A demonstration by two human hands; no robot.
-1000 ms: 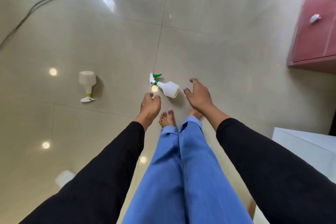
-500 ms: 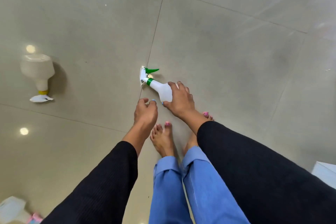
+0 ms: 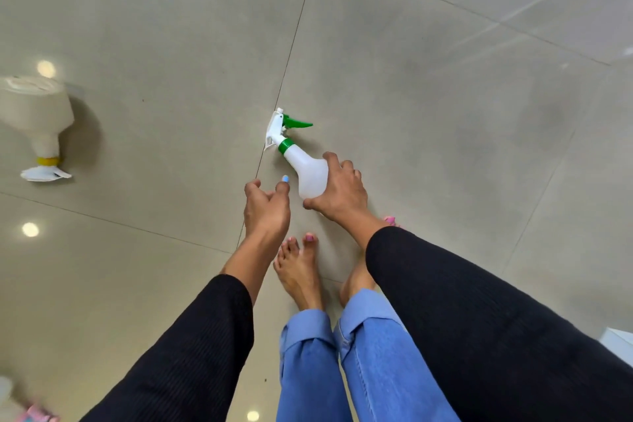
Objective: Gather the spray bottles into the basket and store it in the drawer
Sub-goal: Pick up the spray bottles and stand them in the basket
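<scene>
Bending low over the tiled floor (image 3: 428, 120), the person sets the right hand (image 3: 342, 192) on the green-trigger spray bottle (image 3: 305, 169). Head cam is the only view, so all of this comes from it.

Grip: fingers go over the far side of the white body w/ the thumb at the near bottom edge, so the hand is wrapped on the fat part of the bottle, prob. because that's the widest, steadiest hold for a one-hand lift. Can't tell if the bottle is off the floor yet; it looks to be lying on its side, nozzle end pointing away and to the left, right by a grout line.

Left hand (image 3: 267, 207) hangs just beside the bottle's base, fingers loosely curled, holding nothing and not touching the bottle. Judging by its spot, it's there for balance or ready to take the bottle.

Look of the bottle: translucent white plastic, bulb-shaped body narrowing to a neck, green collar, white spray head w/ green trigger. Seems empty or nearly so, but not sure.

A 2nd bottle, the yellow-collar spray bottle (image 3: 39, 120), lies well apart at the left edge, also on its side, untouched. Basket and drawer aren't in view, so the gathering is at an early stage.
</scene>
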